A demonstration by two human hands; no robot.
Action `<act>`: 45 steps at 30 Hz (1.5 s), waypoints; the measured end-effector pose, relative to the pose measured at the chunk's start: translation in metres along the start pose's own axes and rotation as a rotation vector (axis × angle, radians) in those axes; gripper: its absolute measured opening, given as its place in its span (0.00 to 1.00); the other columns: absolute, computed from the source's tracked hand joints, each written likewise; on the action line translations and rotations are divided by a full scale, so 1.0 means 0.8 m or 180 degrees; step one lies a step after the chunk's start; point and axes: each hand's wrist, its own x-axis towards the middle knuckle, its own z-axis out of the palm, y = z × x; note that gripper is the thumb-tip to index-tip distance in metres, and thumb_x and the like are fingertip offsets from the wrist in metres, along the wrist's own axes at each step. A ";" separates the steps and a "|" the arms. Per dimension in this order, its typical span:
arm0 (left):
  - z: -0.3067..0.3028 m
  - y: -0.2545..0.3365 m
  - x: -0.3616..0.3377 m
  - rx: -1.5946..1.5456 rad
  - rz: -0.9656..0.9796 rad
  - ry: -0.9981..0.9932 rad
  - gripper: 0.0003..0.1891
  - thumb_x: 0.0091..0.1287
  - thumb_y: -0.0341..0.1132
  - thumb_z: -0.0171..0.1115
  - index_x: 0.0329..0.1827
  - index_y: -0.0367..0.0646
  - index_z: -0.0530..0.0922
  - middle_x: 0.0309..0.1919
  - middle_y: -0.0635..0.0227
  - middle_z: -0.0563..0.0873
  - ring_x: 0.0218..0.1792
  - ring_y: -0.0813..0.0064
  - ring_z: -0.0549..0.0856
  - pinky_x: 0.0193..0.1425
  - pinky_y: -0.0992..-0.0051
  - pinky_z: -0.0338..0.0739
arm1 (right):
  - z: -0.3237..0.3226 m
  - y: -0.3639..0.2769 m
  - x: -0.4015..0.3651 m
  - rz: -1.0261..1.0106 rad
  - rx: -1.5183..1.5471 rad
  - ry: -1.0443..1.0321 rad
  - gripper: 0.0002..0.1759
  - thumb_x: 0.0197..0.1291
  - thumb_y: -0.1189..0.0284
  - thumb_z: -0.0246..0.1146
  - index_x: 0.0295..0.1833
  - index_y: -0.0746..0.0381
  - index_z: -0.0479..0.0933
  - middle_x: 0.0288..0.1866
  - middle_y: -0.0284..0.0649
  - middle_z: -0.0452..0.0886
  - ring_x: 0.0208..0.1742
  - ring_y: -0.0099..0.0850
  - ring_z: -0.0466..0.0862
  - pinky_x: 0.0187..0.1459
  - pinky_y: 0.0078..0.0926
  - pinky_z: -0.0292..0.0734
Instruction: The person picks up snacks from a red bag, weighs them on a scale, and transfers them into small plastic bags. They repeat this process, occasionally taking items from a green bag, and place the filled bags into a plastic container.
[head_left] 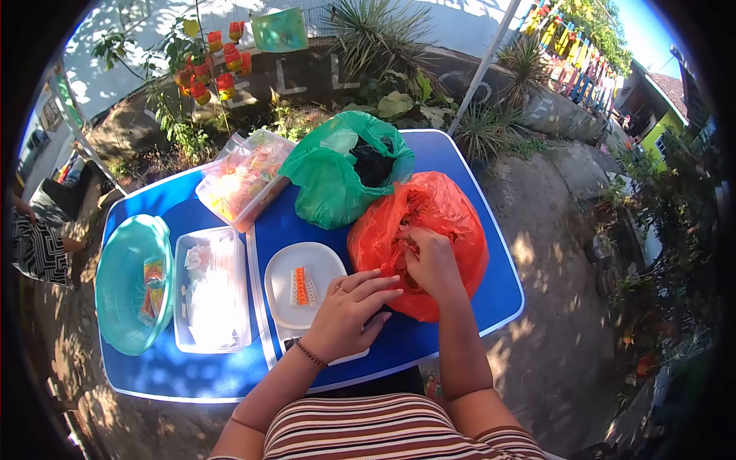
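Note:
My right hand (431,262) reaches into the mouth of a red plastic bag (464,222), its fingers bent together; what they grip is hidden. Something brownish shows inside the bag's opening. My left hand (349,313) is at the bag's near left side, fingers stretched out, and the fingertips seem to touch the plastic. Left of that hand, a white plate (274,285) carries an orange-and-white piece (300,286) of small rows. A second pale tray (354,356) is partly covered by my left hand and wrist.
Behind the red bag sits a green plastic bag (322,201) with something black inside. Along the blue table (268,211) stand a container of wrapped items (244,180), a white container (181,307) and a teal basin (115,291) holding small packets. At far left is another person (42,245).

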 end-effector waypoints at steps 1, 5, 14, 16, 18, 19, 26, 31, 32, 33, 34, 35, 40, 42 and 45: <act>0.007 0.005 0.005 0.0100 -0.0040 -0.0137 0.26 0.62 0.36 0.73 0.65 0.53 0.81 0.67 0.69 0.81 0.72 0.61 0.75 0.73 0.58 0.65 | 0.005 0.003 -0.004 0.0047 -0.0068 -0.0118 0.14 0.58 0.82 0.67 0.51 0.67 0.82 0.41 0.53 0.88 0.44 0.48 0.89 0.48 0.41 0.83; 0.016 0.013 0.015 0.0654 -0.0315 -0.0506 0.32 0.61 0.49 0.74 0.70 0.54 0.78 0.72 0.70 0.76 0.75 0.60 0.71 0.76 0.54 0.56 | 0.009 0.025 -0.011 0.0258 -0.0267 -0.0473 0.23 0.55 0.77 0.67 0.59 0.63 0.79 0.43 0.52 0.88 0.46 0.52 0.88 0.54 0.47 0.81; 0.024 0.006 0.001 0.1199 -0.0693 -0.0650 0.35 0.62 0.56 0.73 0.71 0.53 0.77 0.75 0.70 0.74 0.76 0.58 0.69 0.75 0.48 0.52 | 0.013 0.026 -0.008 0.0269 -0.1604 -0.0646 0.23 0.56 0.69 0.65 0.60 0.58 0.80 0.37 0.48 0.88 0.40 0.48 0.88 0.51 0.48 0.81; 0.023 0.004 0.000 0.1173 -0.0701 -0.0658 0.34 0.62 0.56 0.73 0.71 0.53 0.78 0.75 0.70 0.74 0.76 0.58 0.68 0.75 0.48 0.52 | 0.010 0.030 -0.007 0.0289 -0.1639 -0.0707 0.20 0.59 0.69 0.64 0.58 0.58 0.81 0.36 0.48 0.88 0.39 0.48 0.88 0.47 0.50 0.82; 0.022 0.002 -0.001 0.1127 -0.0693 -0.0662 0.33 0.63 0.55 0.72 0.70 0.54 0.78 0.75 0.71 0.73 0.76 0.58 0.68 0.75 0.49 0.52 | 0.007 0.036 -0.004 0.0406 -0.1387 -0.0755 0.18 0.60 0.69 0.63 0.56 0.58 0.82 0.35 0.49 0.87 0.38 0.48 0.88 0.43 0.51 0.82; 0.021 0.001 -0.001 0.1122 -0.0682 -0.0624 0.33 0.63 0.55 0.73 0.70 0.53 0.79 0.75 0.71 0.74 0.76 0.59 0.69 0.75 0.49 0.52 | 0.006 0.040 -0.005 0.0468 -0.1266 -0.0783 0.16 0.61 0.69 0.63 0.55 0.58 0.82 0.34 0.49 0.87 0.37 0.48 0.88 0.42 0.51 0.82; 0.025 0.004 -0.009 0.1191 -0.0639 -0.0549 0.32 0.62 0.54 0.73 0.69 0.53 0.79 0.74 0.72 0.75 0.75 0.62 0.70 0.75 0.50 0.52 | -0.007 0.033 -0.009 0.0323 -0.1555 -0.0620 0.14 0.62 0.69 0.66 0.54 0.53 0.82 0.31 0.48 0.86 0.36 0.50 0.87 0.39 0.51 0.82; 0.022 0.003 -0.010 0.1178 -0.0640 -0.0584 0.32 0.63 0.53 0.73 0.69 0.53 0.80 0.74 0.72 0.75 0.75 0.62 0.70 0.75 0.50 0.52 | -0.007 0.026 -0.009 0.0408 -0.1595 -0.0692 0.14 0.59 0.70 0.67 0.52 0.52 0.84 0.34 0.49 0.87 0.38 0.50 0.88 0.43 0.50 0.83; 0.022 0.003 -0.010 0.1169 -0.0634 -0.0580 0.31 0.63 0.53 0.73 0.68 0.53 0.80 0.74 0.72 0.75 0.75 0.62 0.70 0.75 0.50 0.52 | -0.006 0.030 -0.011 0.0388 -0.1401 -0.0638 0.15 0.59 0.69 0.69 0.53 0.54 0.84 0.35 0.49 0.88 0.40 0.48 0.88 0.44 0.48 0.83; 0.023 0.004 -0.011 0.1158 -0.0632 -0.0579 0.31 0.63 0.53 0.73 0.68 0.53 0.80 0.74 0.72 0.75 0.75 0.61 0.69 0.75 0.50 0.52 | -0.006 0.035 -0.014 0.0369 -0.1206 -0.0589 0.16 0.59 0.68 0.71 0.54 0.55 0.85 0.37 0.49 0.88 0.41 0.47 0.89 0.45 0.46 0.83; 0.023 0.005 -0.012 0.1149 -0.0638 -0.0565 0.31 0.63 0.53 0.73 0.68 0.53 0.80 0.74 0.71 0.76 0.75 0.61 0.70 0.75 0.50 0.53 | -0.006 0.039 -0.017 0.0348 -0.1010 -0.0541 0.17 0.58 0.67 0.73 0.54 0.56 0.85 0.38 0.49 0.89 0.43 0.46 0.89 0.46 0.44 0.83; 0.023 0.006 -0.013 0.1138 -0.0646 -0.0555 0.31 0.63 0.53 0.73 0.68 0.53 0.80 0.73 0.71 0.76 0.75 0.61 0.70 0.75 0.49 0.53 | -0.007 0.041 -0.020 0.0492 -0.0659 -0.0333 0.16 0.59 0.70 0.73 0.53 0.58 0.85 0.38 0.49 0.89 0.43 0.43 0.89 0.46 0.41 0.84; 0.021 0.003 -0.013 0.1085 -0.0655 -0.0585 0.31 0.63 0.53 0.73 0.69 0.55 0.80 0.75 0.73 0.74 0.74 0.57 0.71 0.74 0.49 0.52 | -0.021 0.033 -0.021 0.1396 0.1797 0.0192 0.12 0.61 0.81 0.72 0.50 0.68 0.84 0.39 0.43 0.90 0.41 0.28 0.89 0.47 0.26 0.85; 0.020 0.002 -0.013 0.1062 -0.0659 -0.0594 0.31 0.63 0.52 0.73 0.68 0.55 0.80 0.76 0.73 0.74 0.74 0.57 0.71 0.74 0.48 0.52 | -0.028 0.032 -0.018 0.1414 0.2275 0.0202 0.09 0.63 0.81 0.70 0.48 0.71 0.84 0.39 0.40 0.89 0.41 0.23 0.87 0.47 0.22 0.84; 0.021 0.002 -0.017 0.1072 -0.0676 -0.0591 0.31 0.63 0.52 0.74 0.70 0.56 0.79 0.74 0.72 0.75 0.74 0.57 0.71 0.74 0.48 0.52 | -0.030 0.032 -0.021 0.1400 0.2446 0.0121 0.09 0.63 0.81 0.71 0.48 0.72 0.84 0.39 0.39 0.89 0.41 0.21 0.87 0.46 0.20 0.83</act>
